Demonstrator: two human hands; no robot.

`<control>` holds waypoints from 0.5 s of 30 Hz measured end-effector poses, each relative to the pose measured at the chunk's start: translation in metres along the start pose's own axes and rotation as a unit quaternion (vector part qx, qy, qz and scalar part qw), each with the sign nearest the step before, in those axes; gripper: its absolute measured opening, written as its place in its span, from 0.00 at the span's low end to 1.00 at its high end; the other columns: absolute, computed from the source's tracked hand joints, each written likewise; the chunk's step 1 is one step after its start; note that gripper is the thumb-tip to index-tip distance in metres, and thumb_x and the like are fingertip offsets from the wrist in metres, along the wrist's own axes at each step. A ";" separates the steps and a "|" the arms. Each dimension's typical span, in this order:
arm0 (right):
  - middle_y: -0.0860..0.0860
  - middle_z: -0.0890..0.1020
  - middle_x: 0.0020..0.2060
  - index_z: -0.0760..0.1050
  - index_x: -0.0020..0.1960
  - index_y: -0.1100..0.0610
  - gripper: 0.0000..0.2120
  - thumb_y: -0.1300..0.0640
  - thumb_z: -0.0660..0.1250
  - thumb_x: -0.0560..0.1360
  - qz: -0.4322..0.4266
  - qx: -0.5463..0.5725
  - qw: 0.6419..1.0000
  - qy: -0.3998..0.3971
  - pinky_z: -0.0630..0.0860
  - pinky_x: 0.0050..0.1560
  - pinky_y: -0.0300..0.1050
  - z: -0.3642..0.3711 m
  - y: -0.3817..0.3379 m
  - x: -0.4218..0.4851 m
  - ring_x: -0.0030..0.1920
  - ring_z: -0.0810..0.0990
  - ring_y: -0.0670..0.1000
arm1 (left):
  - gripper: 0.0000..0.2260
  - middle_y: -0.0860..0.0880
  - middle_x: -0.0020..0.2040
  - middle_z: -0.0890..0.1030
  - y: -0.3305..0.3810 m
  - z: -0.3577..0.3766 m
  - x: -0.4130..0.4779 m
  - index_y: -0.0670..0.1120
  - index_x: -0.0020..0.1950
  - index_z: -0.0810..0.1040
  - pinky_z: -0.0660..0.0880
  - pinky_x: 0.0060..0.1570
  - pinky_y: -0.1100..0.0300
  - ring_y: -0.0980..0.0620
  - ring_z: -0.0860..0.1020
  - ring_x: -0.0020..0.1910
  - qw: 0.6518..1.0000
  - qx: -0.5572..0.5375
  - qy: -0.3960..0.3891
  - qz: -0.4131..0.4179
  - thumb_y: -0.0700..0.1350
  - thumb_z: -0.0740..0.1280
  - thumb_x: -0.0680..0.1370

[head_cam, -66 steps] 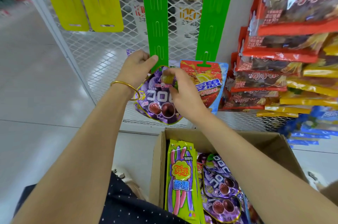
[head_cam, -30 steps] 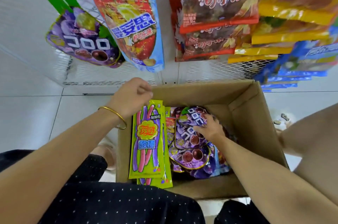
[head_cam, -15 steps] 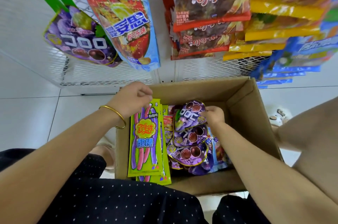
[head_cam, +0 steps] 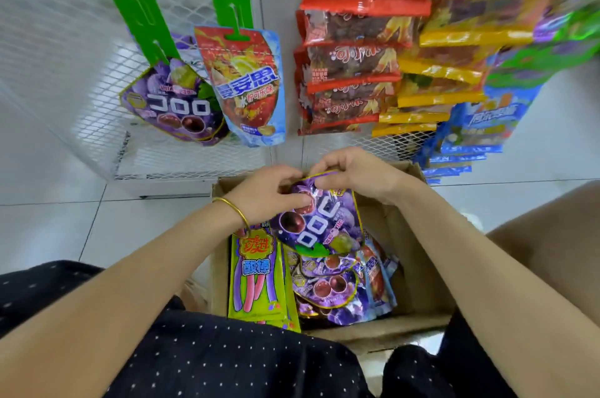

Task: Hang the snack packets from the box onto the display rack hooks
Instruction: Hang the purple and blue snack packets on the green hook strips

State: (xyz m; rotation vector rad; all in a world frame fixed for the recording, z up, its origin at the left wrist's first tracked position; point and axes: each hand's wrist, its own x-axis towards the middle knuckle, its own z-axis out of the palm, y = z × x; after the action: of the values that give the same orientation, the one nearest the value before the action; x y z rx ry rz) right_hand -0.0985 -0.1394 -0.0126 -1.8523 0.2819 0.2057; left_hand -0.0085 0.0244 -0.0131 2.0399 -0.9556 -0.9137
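Two packets hang on the green strips [head_cam: 130, 4]. Left hand [head_cam: 269, 193] and right hand [head_cam: 354, 175] both pinch a purple packet [head_cam: 321, 222] above the box [head_cam: 418, 267]. Many packets remain inside, judging by the stack.

bright, even light | soft shadows | wide-angle bending at edges | top-right corner blurred

The tiled floor [head_cam: 48, 232] bears a cardboard box [head_cam: 418, 267] and mesh rack [head_cam: 97, 125].
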 end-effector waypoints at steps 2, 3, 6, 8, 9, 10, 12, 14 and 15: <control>0.50 0.80 0.35 0.76 0.44 0.58 0.04 0.66 0.68 0.73 -0.016 0.063 0.997 0.040 0.73 0.39 0.33 0.008 -0.010 0.002 0.32 0.76 0.41 | 0.07 0.42 0.40 0.79 -0.003 -0.005 -0.004 0.46 0.43 0.77 0.71 0.44 0.55 0.51 0.74 0.40 1.000 -0.013 0.008 0.001 0.46 0.72 0.71; 0.49 0.80 0.34 0.75 0.44 0.57 0.04 0.64 0.67 0.74 -0.018 0.099 0.993 0.062 0.74 0.39 0.34 0.011 -0.011 0.003 0.32 0.77 0.41 | 0.07 0.40 0.39 0.80 -0.005 -0.008 -0.007 0.47 0.40 0.75 0.71 0.43 0.54 0.50 0.75 0.39 0.999 -0.038 0.009 -0.007 0.48 0.72 0.70; 0.48 0.82 0.35 0.76 0.44 0.56 0.04 0.56 0.65 0.76 0.023 0.202 0.974 0.096 0.76 0.44 0.41 0.016 0.000 -0.003 0.35 0.80 0.44 | 0.05 0.50 0.38 0.81 -0.014 -0.022 -0.018 0.49 0.42 0.76 0.73 0.42 0.57 0.54 0.77 0.39 0.984 -0.168 0.027 -0.053 0.41 0.70 0.73; 0.51 0.84 0.40 0.76 0.48 0.56 0.09 0.52 0.67 0.71 0.067 0.260 0.961 0.071 0.79 0.45 0.46 0.016 0.013 -0.011 0.40 0.82 0.49 | 0.06 0.55 0.39 0.82 -0.020 -0.029 -0.024 0.50 0.46 0.76 0.77 0.45 0.54 0.55 0.79 0.41 0.962 -0.257 0.030 -0.092 0.39 0.68 0.75; 0.52 0.83 0.41 0.76 0.48 0.57 0.10 0.53 0.67 0.70 0.072 0.270 0.958 0.060 0.81 0.44 0.47 0.018 0.018 -0.014 0.40 0.82 0.51 | 0.07 0.54 0.41 0.82 -0.023 -0.032 -0.027 0.50 0.48 0.76 0.78 0.46 0.52 0.55 0.80 0.42 0.952 -0.288 0.031 -0.101 0.37 0.66 0.76; 0.53 0.83 0.40 0.76 0.47 0.58 0.08 0.56 0.68 0.70 0.065 0.277 0.957 0.064 0.81 0.42 0.47 0.020 0.021 -0.017 0.39 0.82 0.51 | 0.09 0.53 0.42 0.83 -0.027 -0.035 -0.028 0.49 0.50 0.75 0.78 0.47 0.50 0.54 0.80 0.42 0.944 -0.311 0.033 -0.107 0.36 0.64 0.77; 0.52 0.82 0.35 0.75 0.42 0.59 0.02 0.61 0.66 0.73 0.032 0.278 0.954 0.104 0.80 0.42 0.47 0.025 0.019 -0.016 0.36 0.81 0.50 | 0.11 0.52 0.44 0.83 -0.029 -0.040 -0.032 0.48 0.53 0.75 0.77 0.50 0.46 0.53 0.81 0.44 0.935 -0.333 0.035 -0.115 0.34 0.63 0.76; 0.50 0.81 0.33 0.75 0.39 0.58 0.07 0.64 0.63 0.76 -0.009 0.271 0.951 0.152 0.77 0.41 0.44 0.031 0.007 -0.009 0.34 0.79 0.48 | 0.14 0.49 0.51 0.82 -0.027 -0.046 -0.035 0.47 0.58 0.74 0.75 0.56 0.44 0.49 0.80 0.51 0.934 -0.333 0.025 -0.126 0.32 0.64 0.76; 0.50 0.80 0.33 0.74 0.39 0.58 0.09 0.65 0.62 0.77 -0.030 0.259 0.951 0.168 0.76 0.39 0.42 0.034 -0.001 -0.006 0.34 0.78 0.47 | 0.16 0.48 0.54 0.81 -0.026 -0.052 -0.036 0.47 0.60 0.74 0.75 0.57 0.46 0.49 0.79 0.54 0.937 -0.323 0.010 -0.134 0.33 0.65 0.75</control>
State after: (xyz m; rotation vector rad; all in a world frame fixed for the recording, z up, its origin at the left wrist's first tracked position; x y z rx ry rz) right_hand -0.1037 -0.1060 -0.0198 -1.3602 0.4667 -0.2156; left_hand 0.0251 0.0820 0.0034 1.6123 -0.2917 -1.1614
